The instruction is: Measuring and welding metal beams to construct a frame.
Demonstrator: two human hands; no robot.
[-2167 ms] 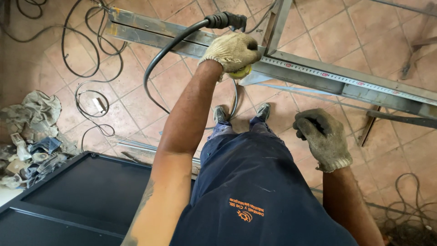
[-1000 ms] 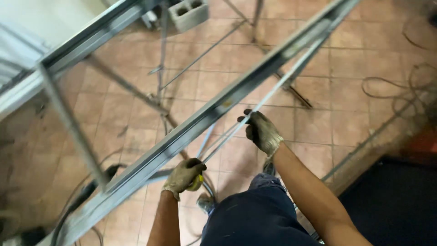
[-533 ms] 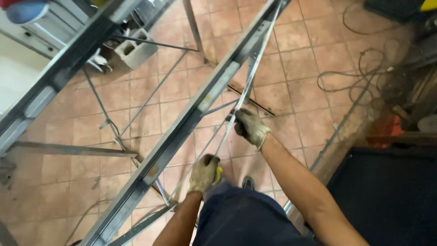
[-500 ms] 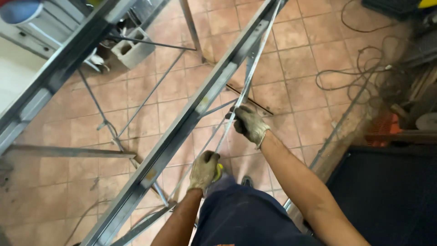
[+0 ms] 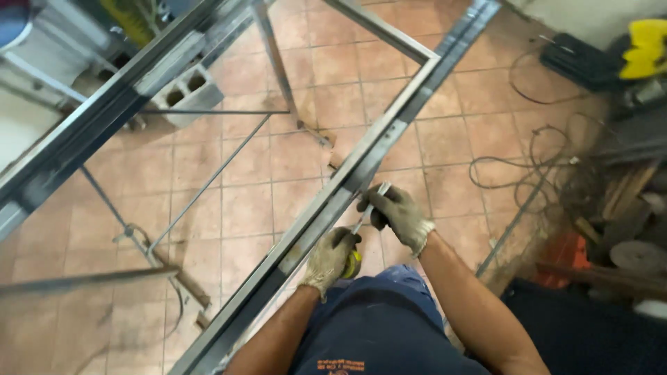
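Note:
My gloved left hand [image 5: 331,258] is closed around a small yellow tape measure [image 5: 354,264], pressed against the near side of a long steel frame rail [image 5: 389,132] that runs diagonally from lower left to upper right. My gloved right hand [image 5: 399,214] sits just beyond it and pinches the short stretch of metal tape blade [image 5: 367,212] that comes out of the case. Both hands lie beside the rail, a hand's width apart. My forearms and dark blue clothing fill the bottom of the view.
A second steel rail [image 5: 104,114] crosses the upper left, with thin brace rods [image 5: 208,182] beneath. A grey concrete block [image 5: 186,92] stands on the tiled floor. Cables [image 5: 528,156] coil at right, near a yellow tool [image 5: 643,45], a round disc [image 5: 636,255] and wood scraps.
The tape blade, stretched far along the rail a second ago, is now short. My right hand has come back close to my left hand.

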